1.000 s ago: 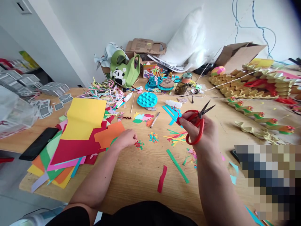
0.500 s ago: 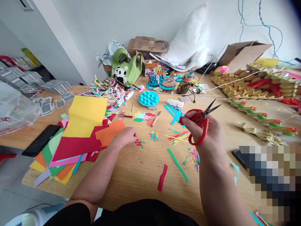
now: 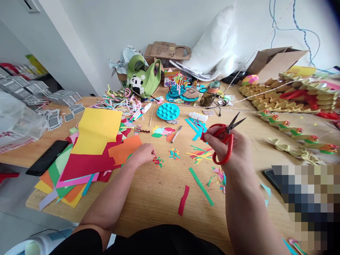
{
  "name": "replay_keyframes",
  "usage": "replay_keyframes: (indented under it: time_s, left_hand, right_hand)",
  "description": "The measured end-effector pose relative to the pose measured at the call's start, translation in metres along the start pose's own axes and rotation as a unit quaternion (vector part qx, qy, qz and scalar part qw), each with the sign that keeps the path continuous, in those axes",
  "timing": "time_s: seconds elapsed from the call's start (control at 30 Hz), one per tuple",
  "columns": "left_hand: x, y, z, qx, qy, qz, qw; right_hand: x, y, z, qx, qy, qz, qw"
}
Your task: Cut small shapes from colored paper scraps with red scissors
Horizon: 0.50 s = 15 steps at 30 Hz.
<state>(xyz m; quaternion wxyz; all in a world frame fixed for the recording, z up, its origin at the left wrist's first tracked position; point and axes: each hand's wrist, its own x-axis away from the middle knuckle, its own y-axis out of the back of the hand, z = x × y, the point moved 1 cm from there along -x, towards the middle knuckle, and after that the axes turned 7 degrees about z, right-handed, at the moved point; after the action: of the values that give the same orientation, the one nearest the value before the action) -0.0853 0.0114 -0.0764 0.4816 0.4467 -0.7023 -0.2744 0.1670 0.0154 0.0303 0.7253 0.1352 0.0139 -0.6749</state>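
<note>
My right hand (image 3: 233, 150) is raised over the table, wrapped around red-handled scissors (image 3: 230, 141). Their dark blades stand a little apart and point up and to the right. A small bit of red paper (image 3: 203, 136) shows at that hand's thumb and fingertip. My left hand (image 3: 143, 154) rests low on the table with its fingers curled in. Whatever its fingertips hold, if anything, is hidden. Right beside them lies a small heap of red and green paper dots (image 3: 158, 162). A second heap, of tiny blue and orange bits (image 3: 174, 153), lies beyond it.
Coloured paper sheets (image 3: 99, 131) and a black phone (image 3: 47, 157) lie on the left. Thin paper strips (image 3: 202, 154), a green strip (image 3: 201, 186) and a red strip (image 3: 183, 200) are in front. Behind are a blue textured disc (image 3: 168, 112) and a green bag (image 3: 145, 79); egg cartons (image 3: 289, 95) sit right.
My right hand has shifted very slightly to the left with the scissors and the red bit of paper. My left hand stays beside the paper dots.
</note>
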Motion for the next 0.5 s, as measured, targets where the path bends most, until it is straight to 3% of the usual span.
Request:
replay_keyframes:
  time_s: [0.5]
  left_hand:
    - [0.0026, -0.0001, -0.0022, -0.008, -0.003, 0.006, 1.0]
  right_hand:
    - [0.0009, -0.0005, 0.0019, 0.008, -0.012, 0.034, 0.999]
